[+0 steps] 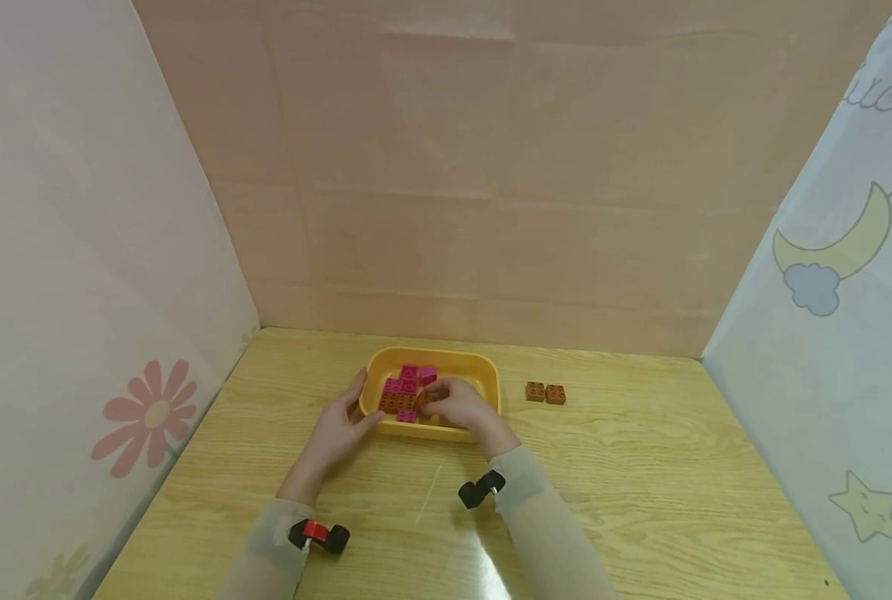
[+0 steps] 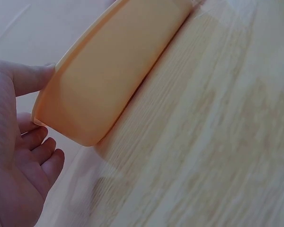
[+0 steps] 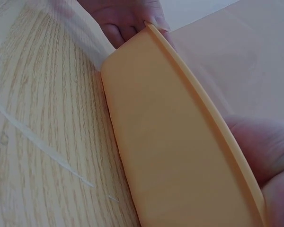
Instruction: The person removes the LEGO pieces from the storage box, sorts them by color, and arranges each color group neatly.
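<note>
A yellow plastic tray (image 1: pixel 434 433) stands on the wooden table with several toy building bricks in it. My left hand (image 1: pixel 338 427) grips the tray's left end, its thumb over the rim and its fingers along the outer wall, as the left wrist view also shows. Inside the tray, my right hand (image 1: pixel 461 405) pinches an orange-brown brick (image 1: pixel 423 401) with its fingertips. Just left of that brick lie brown bricks (image 1: pixel 397 403) and several magenta bricks (image 1: pixel 409 387). In the right wrist view the tray wall (image 3: pixel 165 127) hides the right fingertips.
Two orange-brown bricks (image 1: pixel 546 392) sit side by side on the table (image 1: pixel 641 467), right of the tray. A plain beige cloth (image 1: pixel 491 208) hangs behind the table. Patterned white cloths (image 1: pixel 814 350) close off both sides.
</note>
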Tool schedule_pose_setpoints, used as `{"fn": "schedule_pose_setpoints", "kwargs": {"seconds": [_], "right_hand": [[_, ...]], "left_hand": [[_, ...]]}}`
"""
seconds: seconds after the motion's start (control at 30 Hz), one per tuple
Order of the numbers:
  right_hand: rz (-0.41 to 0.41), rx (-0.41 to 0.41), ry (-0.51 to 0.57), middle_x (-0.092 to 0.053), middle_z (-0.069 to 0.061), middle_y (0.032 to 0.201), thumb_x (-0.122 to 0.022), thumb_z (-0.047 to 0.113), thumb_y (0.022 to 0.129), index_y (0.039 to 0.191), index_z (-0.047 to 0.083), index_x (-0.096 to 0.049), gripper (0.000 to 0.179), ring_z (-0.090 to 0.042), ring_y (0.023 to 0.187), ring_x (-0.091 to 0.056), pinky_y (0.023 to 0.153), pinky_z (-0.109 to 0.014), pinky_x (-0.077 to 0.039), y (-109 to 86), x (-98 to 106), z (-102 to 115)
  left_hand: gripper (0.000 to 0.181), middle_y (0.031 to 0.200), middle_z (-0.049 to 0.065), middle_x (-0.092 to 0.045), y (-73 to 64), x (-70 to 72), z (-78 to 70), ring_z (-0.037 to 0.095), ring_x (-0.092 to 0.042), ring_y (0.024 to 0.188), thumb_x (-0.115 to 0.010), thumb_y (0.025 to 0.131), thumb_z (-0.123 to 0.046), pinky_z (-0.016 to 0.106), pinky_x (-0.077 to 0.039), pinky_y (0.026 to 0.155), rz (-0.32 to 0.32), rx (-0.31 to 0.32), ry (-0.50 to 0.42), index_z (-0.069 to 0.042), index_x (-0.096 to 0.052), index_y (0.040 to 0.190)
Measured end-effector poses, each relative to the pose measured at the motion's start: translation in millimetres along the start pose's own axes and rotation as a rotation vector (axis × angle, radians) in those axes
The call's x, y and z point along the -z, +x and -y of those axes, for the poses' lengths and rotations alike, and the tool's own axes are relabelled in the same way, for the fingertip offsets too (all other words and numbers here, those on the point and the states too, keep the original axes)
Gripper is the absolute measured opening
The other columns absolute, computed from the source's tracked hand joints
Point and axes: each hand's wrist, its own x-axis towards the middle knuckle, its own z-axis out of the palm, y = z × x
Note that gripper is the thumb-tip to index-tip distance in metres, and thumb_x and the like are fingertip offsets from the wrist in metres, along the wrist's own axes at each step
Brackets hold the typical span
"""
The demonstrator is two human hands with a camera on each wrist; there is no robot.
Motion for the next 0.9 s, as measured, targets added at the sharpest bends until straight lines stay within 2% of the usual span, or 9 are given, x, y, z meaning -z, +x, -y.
{"fn": "schedule_pose_setpoints", "kwargs": {"seconds": [0.23, 0.5, 0.7, 0.9], "right_hand": [[0.018, 0.000, -0.014, -0.075, -0.011, 0.119, -0.081, 0.010, 0.091, 0.131, 0.000, -0.072, 0.042, -0.025, 0.108, -0.068, 0.098, -0.043, -0.059, -1.1, 1.0, 0.1], [0.015, 0.009, -0.014, -0.074, -0.011, 0.121, -0.080, 0.009, 0.092, 0.130, 0.000, -0.072, 0.040, -0.027, 0.112, -0.067, 0.104, -0.048, -0.056, -2.2, 0.4, 2.0], [0.013, 0.000, -0.013, -0.073, -0.012, 0.122, -0.080, 0.008, 0.092, 0.133, 0.000, -0.070, 0.043, -0.028, 0.113, -0.067, 0.103, -0.047, -0.057, -2.3, 0.1, 1.7], [-0.022, -0.001, -0.033, -0.072, -0.014, 0.127, -0.079, 0.016, 0.095, 0.133, 0.000, -0.070, 0.042, -0.031, 0.118, -0.066, 0.106, -0.050, -0.055, -2.2, 0.7, 3.0]], "left_hand": [[0.089, 0.174, 0.020, -0.021, 0.3, 0.1, 0.8, 0.040, -0.028, 0.158, -0.078, 0.100, -0.015, 0.046, -0.029, 0.125, 0.008, 0.011, 0.004, 0.005, -0.021, 0.167], [0.089, 0.174, 0.021, -0.020, 0.2, 0.5, 1.0, 0.041, -0.027, 0.158, -0.077, 0.101, -0.013, 0.046, -0.029, 0.125, 0.011, -0.001, -0.015, 0.006, -0.020, 0.166], [0.089, 0.174, 0.021, -0.020, 0.1, 0.7, 0.4, 0.040, -0.027, 0.158, -0.078, 0.100, -0.013, 0.043, -0.028, 0.125, 0.011, 0.000, -0.017, 0.006, -0.021, 0.166], [0.089, 0.174, 0.020, -0.021, 0.5, 0.6, -1.6, 0.039, -0.027, 0.158, -0.078, 0.101, -0.015, 0.043, -0.029, 0.125, 0.011, 0.007, -0.021, 0.006, -0.022, 0.166]]}}
